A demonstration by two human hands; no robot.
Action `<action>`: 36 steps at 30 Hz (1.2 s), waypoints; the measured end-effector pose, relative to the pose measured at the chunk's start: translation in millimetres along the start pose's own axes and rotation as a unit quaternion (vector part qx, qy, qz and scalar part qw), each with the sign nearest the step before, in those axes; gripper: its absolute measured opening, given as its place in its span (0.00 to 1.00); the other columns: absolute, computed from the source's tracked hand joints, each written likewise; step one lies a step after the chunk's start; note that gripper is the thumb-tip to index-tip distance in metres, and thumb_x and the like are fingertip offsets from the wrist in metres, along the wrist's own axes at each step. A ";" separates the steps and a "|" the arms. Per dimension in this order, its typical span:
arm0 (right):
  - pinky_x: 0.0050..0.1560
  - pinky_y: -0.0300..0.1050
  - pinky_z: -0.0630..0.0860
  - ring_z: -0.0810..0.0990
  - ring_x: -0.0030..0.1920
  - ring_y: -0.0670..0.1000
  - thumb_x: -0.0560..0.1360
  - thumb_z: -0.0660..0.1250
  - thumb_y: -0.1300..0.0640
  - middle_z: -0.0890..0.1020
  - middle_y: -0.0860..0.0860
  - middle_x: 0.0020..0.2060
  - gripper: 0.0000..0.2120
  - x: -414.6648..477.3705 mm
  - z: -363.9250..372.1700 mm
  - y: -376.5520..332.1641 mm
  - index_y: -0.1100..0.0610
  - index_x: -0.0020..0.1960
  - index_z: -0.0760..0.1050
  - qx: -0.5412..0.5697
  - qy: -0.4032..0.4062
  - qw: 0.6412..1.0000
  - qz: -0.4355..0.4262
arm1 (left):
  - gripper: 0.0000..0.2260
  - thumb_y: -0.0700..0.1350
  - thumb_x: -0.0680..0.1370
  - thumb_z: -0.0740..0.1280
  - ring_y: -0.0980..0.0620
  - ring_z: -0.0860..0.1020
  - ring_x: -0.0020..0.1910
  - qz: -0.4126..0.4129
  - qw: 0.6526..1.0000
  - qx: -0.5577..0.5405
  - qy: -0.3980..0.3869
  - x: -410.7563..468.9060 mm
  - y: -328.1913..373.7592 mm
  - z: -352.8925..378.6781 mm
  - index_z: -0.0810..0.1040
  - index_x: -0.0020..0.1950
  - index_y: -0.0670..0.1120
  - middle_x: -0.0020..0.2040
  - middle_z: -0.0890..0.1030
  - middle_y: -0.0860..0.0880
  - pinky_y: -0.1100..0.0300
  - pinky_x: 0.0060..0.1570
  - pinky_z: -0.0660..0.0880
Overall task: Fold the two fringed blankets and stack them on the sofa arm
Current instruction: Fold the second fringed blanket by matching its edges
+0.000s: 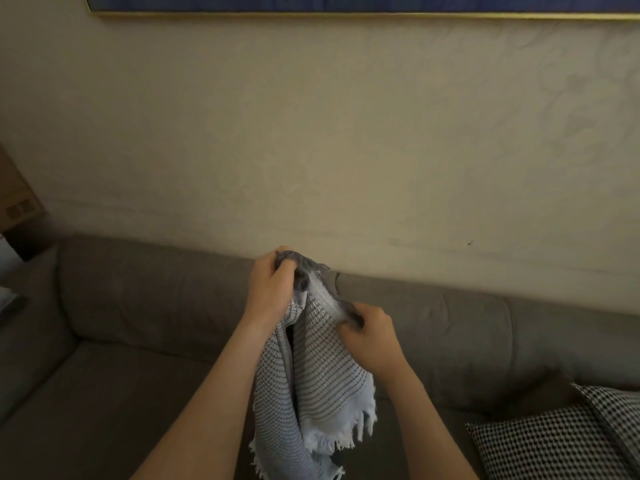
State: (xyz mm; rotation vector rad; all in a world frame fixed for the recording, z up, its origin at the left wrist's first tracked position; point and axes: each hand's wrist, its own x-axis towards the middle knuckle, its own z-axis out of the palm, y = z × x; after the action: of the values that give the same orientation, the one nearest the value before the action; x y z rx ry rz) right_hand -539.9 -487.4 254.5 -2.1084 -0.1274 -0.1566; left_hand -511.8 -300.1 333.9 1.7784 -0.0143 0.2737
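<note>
Grey-white waffle-knit fringed blanket (311,368) hangs limp above brown fabric sofa (138,358). Left hand (273,289) and right hand (372,337) clench its top edge; soft, light, likely best held at corners.

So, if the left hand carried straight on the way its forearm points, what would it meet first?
Probably the sofa backrest, near its top edge, or the wall just above; depth is unclear. The left hand grips the fringed blanket, so the cloth would arrive first.

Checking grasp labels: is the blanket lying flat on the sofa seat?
No, the left hand and right hand hold the blanket bunched up above the sofa.
</note>
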 end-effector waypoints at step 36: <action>0.28 0.45 0.57 0.60 0.26 0.47 0.67 0.57 0.65 0.65 0.47 0.26 0.11 24.4 11.8 7.8 0.51 0.32 0.60 -0.026 0.185 0.982 -0.032 | 0.19 0.42 0.81 0.66 0.57 0.64 0.27 -0.030 0.996 0.080 -0.011 12.9 -4.5 -7.5 0.66 0.31 0.49 0.25 0.67 0.57 0.55 0.37 0.64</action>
State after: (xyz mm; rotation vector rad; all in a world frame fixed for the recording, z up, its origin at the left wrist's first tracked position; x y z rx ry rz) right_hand -513.9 -480.6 245.8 -2.0905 0.0320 -0.5906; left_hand -499.8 -290.0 333.5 1.9375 0.0465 0.2182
